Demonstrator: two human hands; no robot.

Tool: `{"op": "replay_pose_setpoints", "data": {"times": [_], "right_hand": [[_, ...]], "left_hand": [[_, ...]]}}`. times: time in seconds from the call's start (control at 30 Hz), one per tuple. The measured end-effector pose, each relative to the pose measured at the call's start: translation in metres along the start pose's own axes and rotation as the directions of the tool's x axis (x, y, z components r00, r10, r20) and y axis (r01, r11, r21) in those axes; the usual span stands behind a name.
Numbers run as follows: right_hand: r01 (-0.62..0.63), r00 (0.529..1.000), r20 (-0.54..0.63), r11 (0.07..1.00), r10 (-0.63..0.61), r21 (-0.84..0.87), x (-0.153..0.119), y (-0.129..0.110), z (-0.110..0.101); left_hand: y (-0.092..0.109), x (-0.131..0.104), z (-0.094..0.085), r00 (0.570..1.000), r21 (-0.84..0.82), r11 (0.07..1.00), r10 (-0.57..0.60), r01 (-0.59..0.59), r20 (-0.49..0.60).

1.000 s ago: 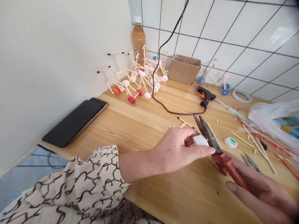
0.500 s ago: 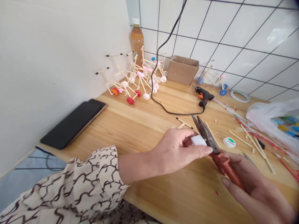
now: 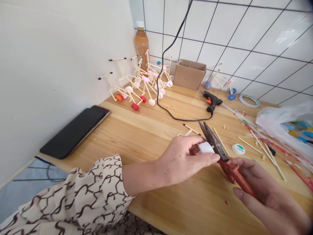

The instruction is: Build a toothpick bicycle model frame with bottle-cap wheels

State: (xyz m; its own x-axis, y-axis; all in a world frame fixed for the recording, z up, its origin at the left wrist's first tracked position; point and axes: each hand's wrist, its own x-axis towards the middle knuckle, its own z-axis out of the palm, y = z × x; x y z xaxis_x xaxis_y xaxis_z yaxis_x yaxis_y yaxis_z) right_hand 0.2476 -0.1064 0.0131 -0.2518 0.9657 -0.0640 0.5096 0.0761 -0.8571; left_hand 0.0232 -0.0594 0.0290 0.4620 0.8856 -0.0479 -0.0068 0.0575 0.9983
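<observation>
Left hand (image 3: 179, 160) pinching a white cap (image 3: 205, 148), right hand (image 3: 269, 192) grasping red-handled pliers (image 3: 216, 146), both over the counter (image 3: 137, 127).
Left grip is clasping the cap between thumb and fingers, and the cap is sitting just beside the metal jaws; right grip is wrapping the handles, and the jaw tips are standing slightly parted, pointing toward the back edge. A T-shaped stick piece (image 3: 192, 129) is lying just beyond the left hand; a round lid (image 3: 238, 149) and loose sticks (image 3: 249, 145) are lying toward the right edge. Glue gun (image 3: 212, 100) is resting near the back edge, box (image 3: 189, 75) standing behind it; wheeled stick models (image 3: 145, 79) are crowding the back left corner by a bottle (image 3: 141, 42). Phone (image 3: 75, 132) is lying along the left edge.
</observation>
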Motion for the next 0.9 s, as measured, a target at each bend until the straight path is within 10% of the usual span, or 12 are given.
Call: {"op": "replay_pose_setpoints", "data": {"times": [0.9], "right_hand": [[0.087,0.996,0.003,0.907,-0.095,-0.412,-0.011,0.014,-0.001]], "left_hand": [[0.004,-0.002,0.000,0.999,0.018,1.000,-0.016,0.015,0.029]]}}
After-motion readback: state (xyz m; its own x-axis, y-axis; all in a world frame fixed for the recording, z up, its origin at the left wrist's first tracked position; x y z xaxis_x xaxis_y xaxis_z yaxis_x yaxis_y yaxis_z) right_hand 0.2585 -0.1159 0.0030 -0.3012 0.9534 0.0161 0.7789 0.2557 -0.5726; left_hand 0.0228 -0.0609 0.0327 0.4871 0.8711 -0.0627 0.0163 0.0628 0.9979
